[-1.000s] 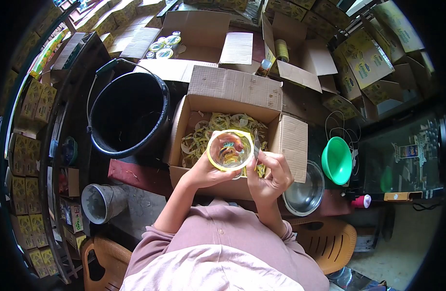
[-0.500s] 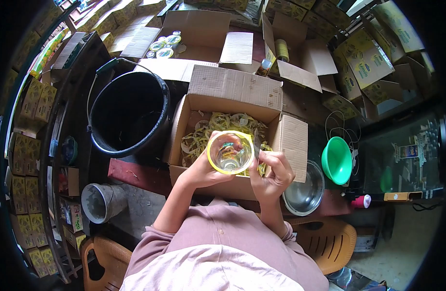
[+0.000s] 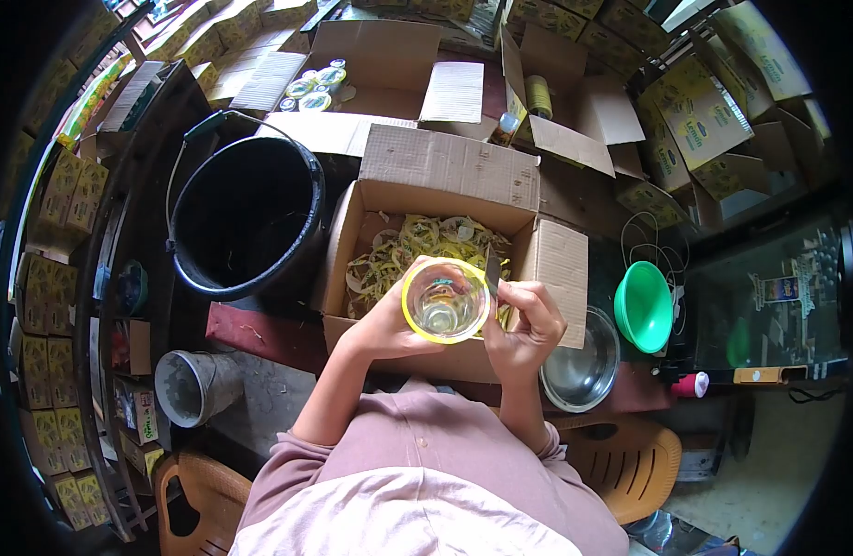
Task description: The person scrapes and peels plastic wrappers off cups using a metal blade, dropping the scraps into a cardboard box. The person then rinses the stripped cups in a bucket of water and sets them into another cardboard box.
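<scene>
A clear plastic cup with a yellow rim is tilted with its mouth toward me, above an open cardboard box. My left hand wraps round the cup from the left. At the cup's right side, my right hand pinches a thin dark blade, which points upward close to the rim. Yellow and whitish strips lie heaped inside the box below.
A large black bucket stands left of the box, with a grey bucket lower left. A green bowl and a clear bowl are at right. Behind stand open cartons, one with several lidded cups.
The cup has moved slightly down and to the right with my left hand. The yellow piece that stuck out at its upper right rim no longer shows.
</scene>
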Motion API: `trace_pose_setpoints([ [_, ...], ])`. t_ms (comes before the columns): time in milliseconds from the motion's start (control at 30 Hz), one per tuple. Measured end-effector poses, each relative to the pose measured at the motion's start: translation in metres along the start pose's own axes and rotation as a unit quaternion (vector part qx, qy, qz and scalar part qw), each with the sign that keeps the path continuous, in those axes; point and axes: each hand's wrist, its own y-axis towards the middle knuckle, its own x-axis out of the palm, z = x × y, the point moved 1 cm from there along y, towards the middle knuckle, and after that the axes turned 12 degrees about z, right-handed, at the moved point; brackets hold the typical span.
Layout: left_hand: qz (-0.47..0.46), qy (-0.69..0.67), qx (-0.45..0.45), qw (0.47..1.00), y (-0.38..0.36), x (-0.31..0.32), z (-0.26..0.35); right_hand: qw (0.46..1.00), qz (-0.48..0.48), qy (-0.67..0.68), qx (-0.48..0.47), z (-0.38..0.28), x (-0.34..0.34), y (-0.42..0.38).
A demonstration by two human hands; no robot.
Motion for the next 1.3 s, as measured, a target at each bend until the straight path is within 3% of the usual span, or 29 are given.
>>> trace_pose_setpoints([
  [267, 0.096, -0.076, -0.022, 0.992, -0.002, 0.007, -0.009, 0.998, 0.008, -0.052, -0.026, -0.006, 0.005, -0.002],
  [367, 0.112, -0.021, -0.007, 0.993, -0.003, 0.010, -0.006, 0.997, 0.002, -0.072, -0.039, -0.008, 0.005, -0.002],
  [633, 0.071, 0.016, 0.008, 0.997, 0.001, 0.004, 0.000, 0.993, -0.004, -0.096, -0.074, -0.009, 0.007, -0.003],
  [767, 0.050, 0.006, 0.008, 0.999, -0.001, 0.003, 0.000, 0.999, -0.020, -0.038, -0.027, -0.006, 0.005, 0.000],
  [900, 0.058, 0.034, 0.022, 0.997, 0.000, 0.001, -0.005, 1.000, -0.013, -0.027, -0.010, -0.004, 0.004, 0.001],
  [1000, 0.073, 0.062, 0.089, 0.991, -0.001, 0.003, -0.014, 0.998, -0.006, -0.057, -0.024, -0.006, 0.003, 0.000],
  [1100, 0.082, 0.036, 0.038, 0.995, -0.003, 0.005, -0.015, 0.996, 0.000, -0.077, -0.034, -0.002, 0.002, -0.002],
  [1300, 0.139, 0.020, 0.054, 0.989, -0.001, 0.017, -0.014, 0.992, 0.018, -0.111, -0.058, -0.006, 0.009, -0.006],
])
